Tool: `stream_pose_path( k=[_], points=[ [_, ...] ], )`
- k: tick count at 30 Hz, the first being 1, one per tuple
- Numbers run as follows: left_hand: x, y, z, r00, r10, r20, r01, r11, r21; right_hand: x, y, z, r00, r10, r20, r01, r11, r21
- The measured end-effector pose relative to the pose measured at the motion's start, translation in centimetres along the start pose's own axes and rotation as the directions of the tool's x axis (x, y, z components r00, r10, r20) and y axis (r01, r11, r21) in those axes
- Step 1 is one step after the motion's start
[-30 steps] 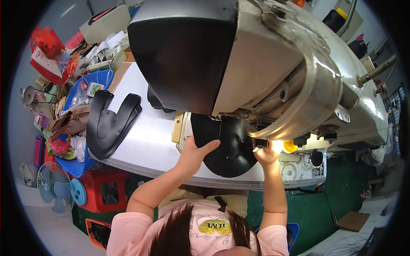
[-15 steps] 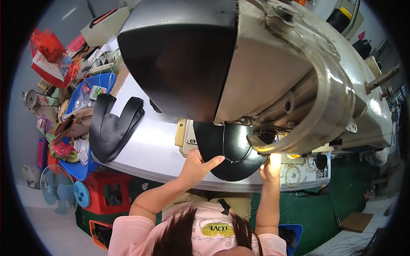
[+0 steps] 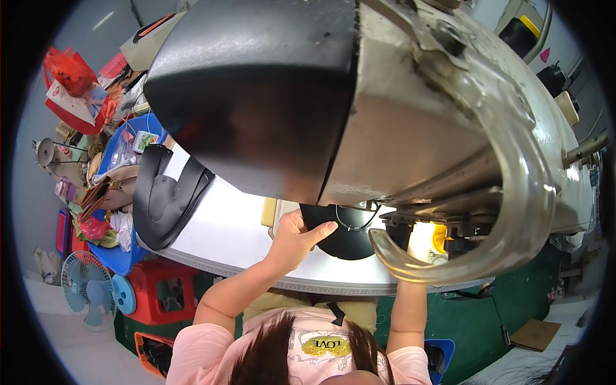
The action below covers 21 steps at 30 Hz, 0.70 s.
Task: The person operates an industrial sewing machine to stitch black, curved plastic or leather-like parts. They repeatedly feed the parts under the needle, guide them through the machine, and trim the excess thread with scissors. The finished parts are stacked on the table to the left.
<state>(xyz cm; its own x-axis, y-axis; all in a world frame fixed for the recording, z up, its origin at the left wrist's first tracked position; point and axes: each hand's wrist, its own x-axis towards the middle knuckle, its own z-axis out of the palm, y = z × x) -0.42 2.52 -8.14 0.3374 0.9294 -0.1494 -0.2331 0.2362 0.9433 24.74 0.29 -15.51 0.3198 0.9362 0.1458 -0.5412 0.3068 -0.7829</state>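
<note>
A large sewing machine head, black at the front and grey metal behind, fills the upper view. Under it a black rounded leather piece lies on the white table. My left hand rests on the left edge of that piece, thumb and fingers holding it down. My right forearm rises behind the machine's clear curved guard, which hides the right hand. A small lamp glows yellow by the needle area.
A stack of black shaped pieces lies on the table's left end. Beyond it stand blue bins of scraps, a red crate, a blue fan and a red bag. A cardboard piece lies on the floor at the right.
The view has dropped closer, so the machine head looms larger and now covers my right hand. My left hand has stayed on the black piece.
</note>
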Motion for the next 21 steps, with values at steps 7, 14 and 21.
stream_pose_path(
  k=[7, 14, 21],
  points=[
    [0.3, -0.4, 0.1, 1.0, -0.007, -0.001, 0.007, 0.997, -0.081, 1.2, 0.2, -0.3, 1.0, 0.021, 0.017, -0.023, 0.997, 0.07],
    [0.0, -0.5, 0.5, 0.996, 0.082, -0.04, -0.089, 0.965, -0.248, 0.8, 0.7, 0.1, 0.996, 0.073, 0.058, -0.08, 0.987, 0.137],
    [1.8, 0.7, -1.0, 0.995, 0.089, -0.047, -0.097, 0.973, -0.211, -2.5, 0.4, 2.4, 0.978, -0.015, 0.208, 0.04, 0.992, -0.119]
  ],
)
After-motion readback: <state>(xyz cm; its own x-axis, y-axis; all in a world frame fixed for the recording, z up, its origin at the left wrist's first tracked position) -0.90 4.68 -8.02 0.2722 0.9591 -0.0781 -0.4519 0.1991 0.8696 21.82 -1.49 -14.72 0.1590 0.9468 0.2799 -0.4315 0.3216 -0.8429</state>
